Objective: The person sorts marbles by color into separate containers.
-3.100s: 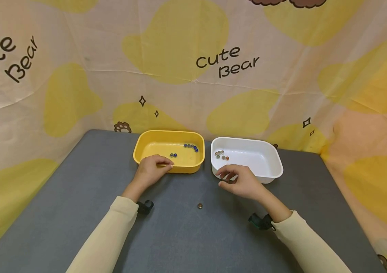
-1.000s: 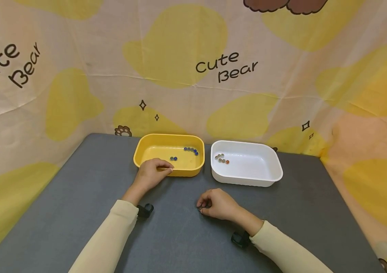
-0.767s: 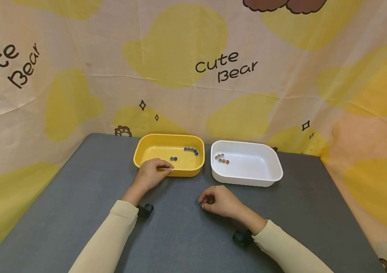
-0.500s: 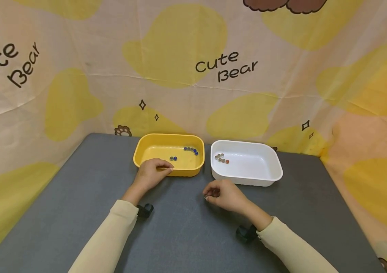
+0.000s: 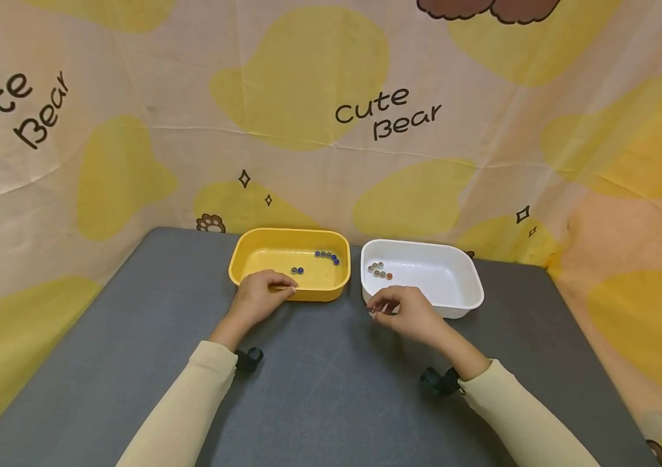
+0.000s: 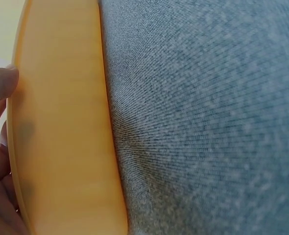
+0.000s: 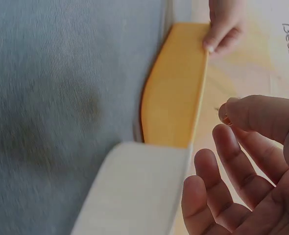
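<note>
My left hand point(image 5: 257, 299) grips the near rim of the yellow tub point(image 5: 322, 294); in the left wrist view the thumb point(image 6: 1, 84) lies at the rim with fingers on the tub's inner side. Between thumb and fingertip my right hand point(image 5: 413, 316) pinches a clear glass marble point(image 7: 225, 115) with an orange tint. That hand is at the front left rim of the white tub point(image 5: 461, 285), overlapping it in the head view. Several blue and dark marbles point(image 5: 300, 270) lie inside the yellow tub. Several pale marbles point(image 5: 370, 268) and an orange one point(image 5: 389, 276) lie at the white tub's left end.
Both tubs stand side by side at the back of a dark grey table point(image 5: 307, 402), with a narrow gap between them. Right behind them hangs a printed yellow cloth point(image 5: 302, 84), which also runs along both sides.
The right hand went from the white tub to the marble on the table, picked it up, and brought it back rightward to the white tub's front rim. The left hand stays put.
</note>
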`<state>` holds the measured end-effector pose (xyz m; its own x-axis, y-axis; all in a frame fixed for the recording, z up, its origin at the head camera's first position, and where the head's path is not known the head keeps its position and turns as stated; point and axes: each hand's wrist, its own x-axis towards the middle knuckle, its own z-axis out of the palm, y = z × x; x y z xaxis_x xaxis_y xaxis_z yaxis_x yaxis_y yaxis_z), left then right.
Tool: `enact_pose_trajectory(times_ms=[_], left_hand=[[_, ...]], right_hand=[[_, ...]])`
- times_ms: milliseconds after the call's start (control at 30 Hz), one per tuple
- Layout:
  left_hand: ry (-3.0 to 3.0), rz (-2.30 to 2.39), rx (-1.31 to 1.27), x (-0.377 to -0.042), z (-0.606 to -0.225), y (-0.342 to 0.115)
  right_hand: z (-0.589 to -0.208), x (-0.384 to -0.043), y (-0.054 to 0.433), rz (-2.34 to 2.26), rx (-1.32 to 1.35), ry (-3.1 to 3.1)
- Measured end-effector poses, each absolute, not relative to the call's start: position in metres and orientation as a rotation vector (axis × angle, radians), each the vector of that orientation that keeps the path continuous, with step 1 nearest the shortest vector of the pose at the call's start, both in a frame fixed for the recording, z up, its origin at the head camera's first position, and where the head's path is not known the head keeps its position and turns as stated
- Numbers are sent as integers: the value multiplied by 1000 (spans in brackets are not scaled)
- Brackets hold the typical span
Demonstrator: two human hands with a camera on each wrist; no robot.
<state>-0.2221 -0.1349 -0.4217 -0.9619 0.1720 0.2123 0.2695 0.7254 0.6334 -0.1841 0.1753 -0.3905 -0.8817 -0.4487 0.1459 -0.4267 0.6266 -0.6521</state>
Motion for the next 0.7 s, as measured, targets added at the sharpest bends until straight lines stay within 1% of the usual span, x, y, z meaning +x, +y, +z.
enact_pose_trajectory(times_ms=[367, 700], left_hand=[[-2785, -1071, -346, -222, -422, -135], [-2783, -1082, -349, -223, -423, -135]], right_hand=[[-379, -202, 203, -1108, -723, 2939], [-389, -226, 225, -1046, -565, 2979]])
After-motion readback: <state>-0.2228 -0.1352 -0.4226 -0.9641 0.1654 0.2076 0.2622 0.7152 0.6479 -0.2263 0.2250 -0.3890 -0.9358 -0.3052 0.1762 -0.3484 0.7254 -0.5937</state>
